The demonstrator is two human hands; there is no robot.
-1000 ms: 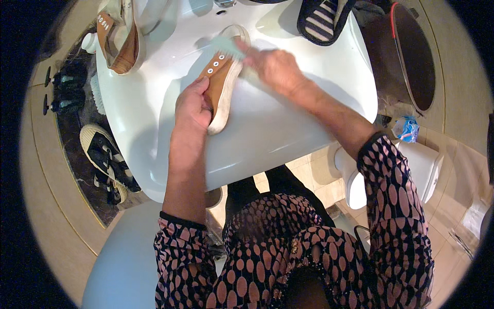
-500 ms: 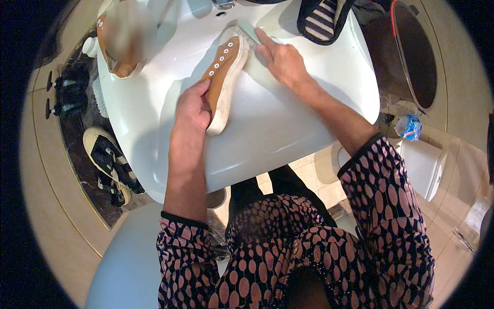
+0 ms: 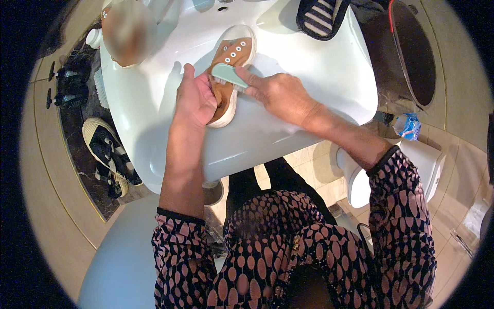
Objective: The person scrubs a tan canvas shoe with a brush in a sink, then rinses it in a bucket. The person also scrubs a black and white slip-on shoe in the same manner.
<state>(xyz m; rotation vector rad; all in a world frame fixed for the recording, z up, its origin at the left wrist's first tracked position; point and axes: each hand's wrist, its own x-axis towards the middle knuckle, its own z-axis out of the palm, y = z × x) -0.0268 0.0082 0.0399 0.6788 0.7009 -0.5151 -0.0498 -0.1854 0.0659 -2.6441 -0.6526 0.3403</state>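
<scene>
A brown canvas sneaker (image 3: 244, 50) with a pale rubber toe and sole is over the white washbasin, its toe pointing away from me. My left hand (image 3: 196, 99) supports it along the left side near the heel. The thumb stands up off the shoe, and the other fingers are partly hidden against it. My right hand (image 3: 285, 98) grips a pale green scrubbing brush (image 3: 228, 74) from the right. The brush's bristles face the shoe's opening and tongue, just below the row of white eyelets.
The washbasin (image 3: 303, 77) has a brown item (image 3: 119, 59), partly blurred, at its left. A striped dark slipper (image 3: 320, 20) lies at the far right rim. Black-and-white shoes (image 3: 105, 149) and a white-bristled brush (image 3: 100, 87) sit on the dark counter at left.
The sneaker has turned so its top and opening face up more. My right hand brought the brush from the toe down toward the opening. My left thumb has lifted off the shoe.
</scene>
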